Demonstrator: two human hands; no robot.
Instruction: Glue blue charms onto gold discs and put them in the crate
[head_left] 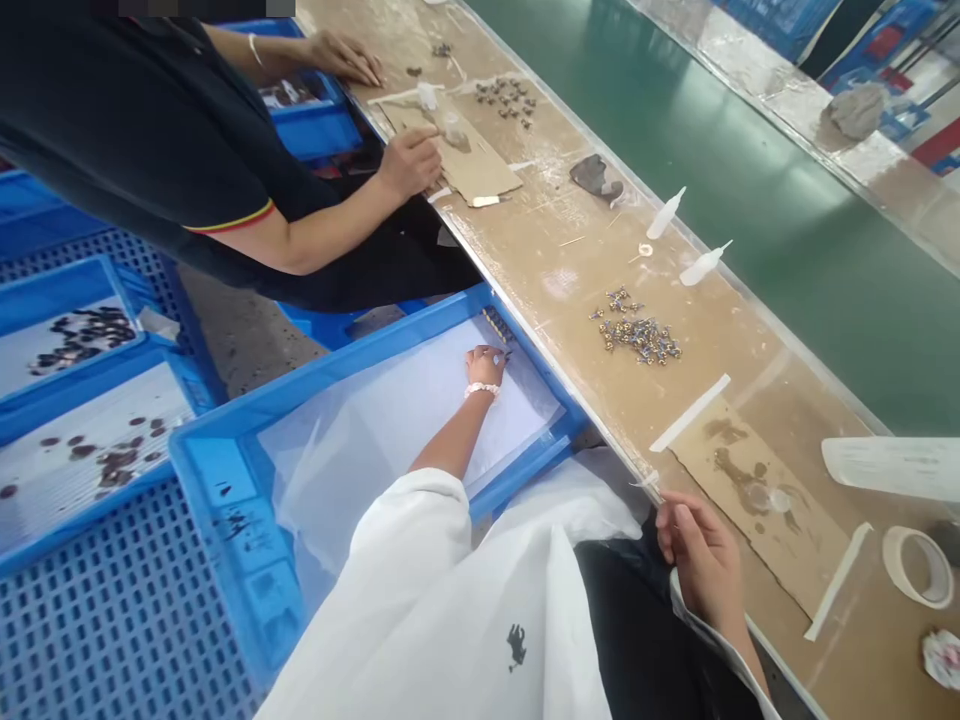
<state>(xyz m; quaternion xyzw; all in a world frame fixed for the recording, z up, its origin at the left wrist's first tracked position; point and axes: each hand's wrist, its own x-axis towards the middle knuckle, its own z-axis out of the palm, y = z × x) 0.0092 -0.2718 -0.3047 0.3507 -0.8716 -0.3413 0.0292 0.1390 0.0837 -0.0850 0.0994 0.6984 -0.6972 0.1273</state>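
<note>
My left hand (486,368), with a light scrunchie on the wrist, reaches down into a blue plastic tray (337,365) lined with translucent white sheet (405,410). Its fingers are bent together, with a small dark bit at their tips that is too small to name. Just beyond them, a short row of small dark and yellowish parts (496,324) lies along the tray's far end. My right hand (697,550) is at the table's edge, thumb against curled fingers. A thin pale sliver (645,482) shows near its fingertips; whether the hand holds it is unclear.
A brown-covered table (570,290) bears a pile of small metallic parts (645,340), white squeeze bottles (705,265), stained cardboard (757,490) and a tape roll (918,566). A co-worker's hand (411,160) works farther along. Blue trays with dark pieces (120,465) stand at left.
</note>
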